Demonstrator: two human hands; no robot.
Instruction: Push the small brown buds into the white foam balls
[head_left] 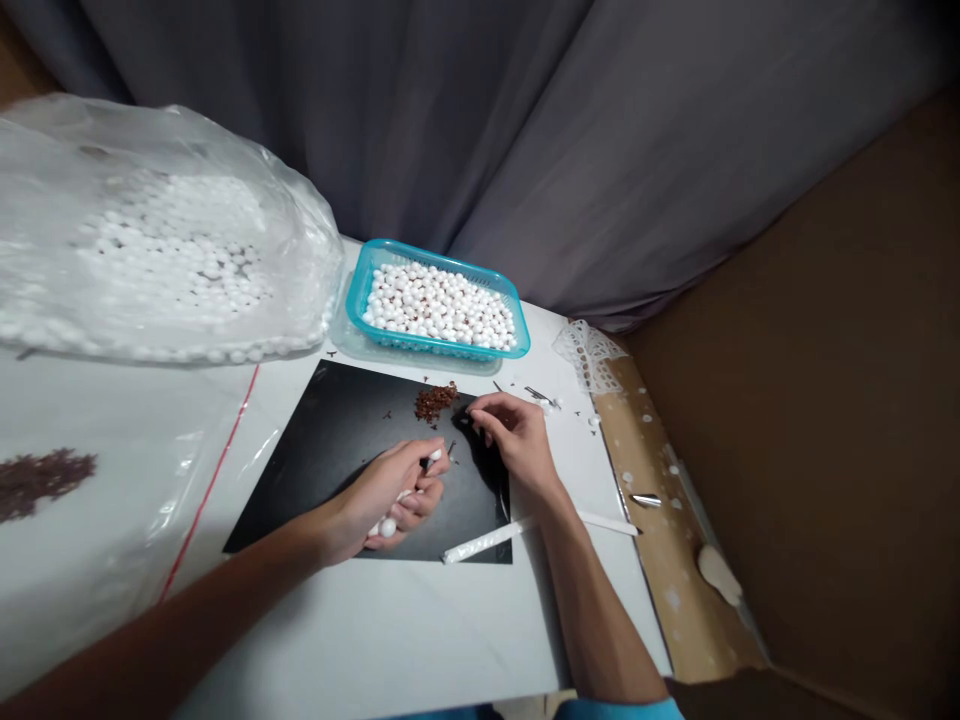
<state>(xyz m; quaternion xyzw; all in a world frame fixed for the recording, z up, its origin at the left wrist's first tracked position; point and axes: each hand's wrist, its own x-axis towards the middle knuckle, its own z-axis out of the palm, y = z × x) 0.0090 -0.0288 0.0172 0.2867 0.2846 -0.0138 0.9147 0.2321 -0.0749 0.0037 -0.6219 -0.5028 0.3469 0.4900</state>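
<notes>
My left hand (390,495) rests on a black mat (345,450), fingers curled round several white beads, with one bead pinched at the fingertips. My right hand (510,435) lies at the mat's right edge, thumb and forefinger pinched on something tiny I cannot make out. A small heap of brown bits (435,401) sits on the mat just beyond both hands. A turquoise basket (360,285) full of white beads stands behind the mat.
A big clear plastic bag (150,270) of white beads lies at the far left. A zip bag (45,480) with brown bits is at left. A white strip (487,541) lies by my right wrist. A brown cardboard wall (825,450) and a grey curtain (525,130) close in the table.
</notes>
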